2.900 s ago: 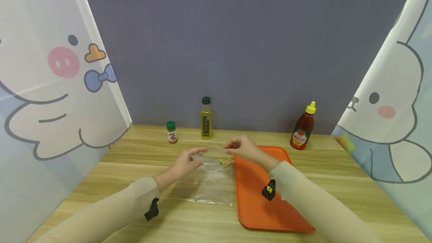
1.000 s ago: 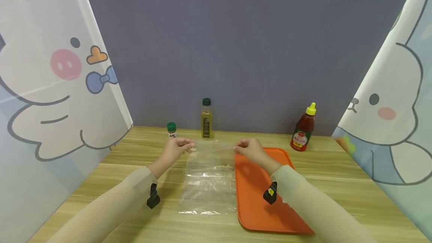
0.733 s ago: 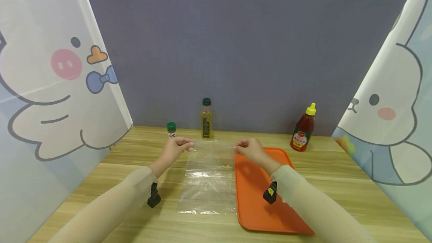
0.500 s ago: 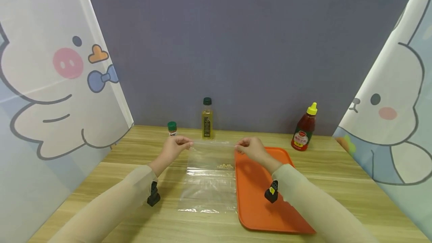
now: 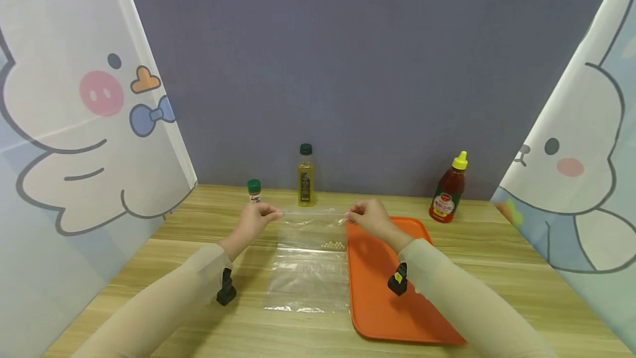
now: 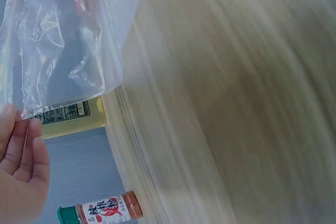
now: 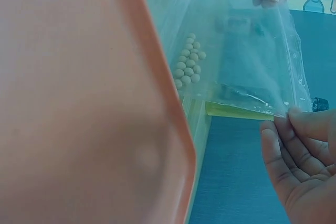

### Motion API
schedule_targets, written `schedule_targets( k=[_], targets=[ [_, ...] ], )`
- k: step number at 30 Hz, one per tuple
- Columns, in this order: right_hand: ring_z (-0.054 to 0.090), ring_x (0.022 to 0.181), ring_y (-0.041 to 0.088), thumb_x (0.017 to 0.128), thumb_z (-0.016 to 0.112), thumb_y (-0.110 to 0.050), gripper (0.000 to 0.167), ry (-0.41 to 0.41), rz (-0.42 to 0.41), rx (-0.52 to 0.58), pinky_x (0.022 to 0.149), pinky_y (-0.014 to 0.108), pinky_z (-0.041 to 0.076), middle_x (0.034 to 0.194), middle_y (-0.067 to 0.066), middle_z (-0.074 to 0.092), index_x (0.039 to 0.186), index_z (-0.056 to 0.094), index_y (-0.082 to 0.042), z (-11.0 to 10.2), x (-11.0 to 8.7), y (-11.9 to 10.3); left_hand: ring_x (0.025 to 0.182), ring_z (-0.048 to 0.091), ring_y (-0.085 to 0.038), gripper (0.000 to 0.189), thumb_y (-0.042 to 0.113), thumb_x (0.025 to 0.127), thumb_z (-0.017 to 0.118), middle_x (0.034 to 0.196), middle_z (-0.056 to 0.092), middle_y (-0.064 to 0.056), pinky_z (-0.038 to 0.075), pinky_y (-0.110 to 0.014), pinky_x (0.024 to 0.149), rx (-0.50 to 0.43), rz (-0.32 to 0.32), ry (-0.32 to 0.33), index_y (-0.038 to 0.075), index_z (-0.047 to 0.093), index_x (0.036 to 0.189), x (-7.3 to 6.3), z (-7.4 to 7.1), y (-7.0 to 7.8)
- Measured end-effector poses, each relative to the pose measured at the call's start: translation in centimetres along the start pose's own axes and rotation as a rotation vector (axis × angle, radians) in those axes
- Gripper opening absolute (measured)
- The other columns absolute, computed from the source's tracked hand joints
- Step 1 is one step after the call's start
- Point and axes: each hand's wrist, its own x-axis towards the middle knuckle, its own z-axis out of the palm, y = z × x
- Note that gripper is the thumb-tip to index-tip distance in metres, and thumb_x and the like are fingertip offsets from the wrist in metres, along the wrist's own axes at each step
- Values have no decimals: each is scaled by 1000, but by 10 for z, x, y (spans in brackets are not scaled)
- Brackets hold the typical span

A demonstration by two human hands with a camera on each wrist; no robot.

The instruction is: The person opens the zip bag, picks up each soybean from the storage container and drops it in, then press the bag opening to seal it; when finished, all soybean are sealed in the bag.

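Observation:
My left hand (image 5: 250,224) pinches the top left corner of a clear plastic zip bag (image 5: 308,231) between thumb and fingers. My right hand (image 5: 371,219) pinches its top right corner. Between them the top edge is stretched nearly straight, and the bag hangs upright. Small round cream-coloured balls (image 7: 189,64) are gathered in its lower right corner. Below the bag in the head view, more clear plastic (image 5: 308,283) lies flat on the table. The left wrist view shows the left thumb and fingertips (image 6: 8,111) right at the bag's corner.
An orange tray (image 5: 392,291) lies under the right forearm, its left rim beside the plastic. Behind the bag stands an oil bottle (image 5: 306,178). A green-capped spice jar (image 5: 254,189) is partly hidden by the left hand. At back right is a red sauce bottle (image 5: 447,189).
The hands have moved apart, drawing the bag's rounded open mouth into a nearly straight edge. The balls now sit lower, along the bag's bottom. Over the last half second little has moved.

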Motion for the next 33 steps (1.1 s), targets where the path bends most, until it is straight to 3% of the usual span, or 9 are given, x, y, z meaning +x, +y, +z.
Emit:
schedule_targets(
  k=[5,9,14,16,19,23,26,29,33],
  targets=[
    [70,79,35,87,70,-7,9,2,-41,2,67,39,60,79,13,73,87,73,2,3,1,2,91,68,-31,18,13,88,71,99,73,-16,57,-35,74,36,54,-32,-1,72,100,-1,-4,-2],
    [70,73,29,86,70,-4,9,12,-60,7,64,33,59,78,13,73,87,73,4,5,2,3,105,65,-34,41,12,84,75,117,67,-21,54,-44,91,93,109,-80,-3,63,120,-1,-8,4],
    [69,72,26,85,71,-3,8,12,-73,27,62,27,58,80,15,73,88,73,4,8,3,1,125,53,-39,61,17,80,78,137,56,-18,43,-52,106,235,214,-124,2,54,134,5,-4,26],
    [70,74,30,86,71,-3,8,4,-80,28,61,25,57,81,15,73,89,73,4,8,2,1,129,50,-38,61,21,81,78,140,54,-16,41,-52,107,272,244,-160,6,55,135,8,3,39],
    [67,68,22,87,70,-5,9,-9,-88,6,59,22,54,82,17,73,89,74,3,8,2,1,130,50,-34,59,26,83,77,140,55,-13,41,-49,109,318,295,-216,9,56,135,13,18,56],
    [64,65,14,87,70,-7,9,-16,-78,-9,57,21,52,81,17,73,88,75,1,7,0,1,122,57,-29,54,24,84,76,133,61,-10,46,-43,105,347,376,-265,7,58,132,23,43,72],
    [68,70,25,87,70,-7,9,-19,-80,0,58,23,54,81,15,73,89,75,0,8,-2,-1,110,62,-25,43,22,86,74,121,67,-8,51,-37,96,351,413,-289,6,64,123,29,58,81],
    [69,77,33,88,69,-7,9,-31,-85,16,61,27,56,84,18,73,90,75,0,8,-3,-2,92,66,-18,25,22,87,73,102,73,-4,55,-30,82,351,421,-298,8,72,107,33,68,87],
    [68,75,31,90,67,-8,10,-36,-88,12,60,26,56,85,21,72,89,74,-1,9,-3,-2,74,62,-8,8,21,85,74,84,72,2,52,-22,67,371,405,-280,13,74,88,35,76,91]
  ],
)
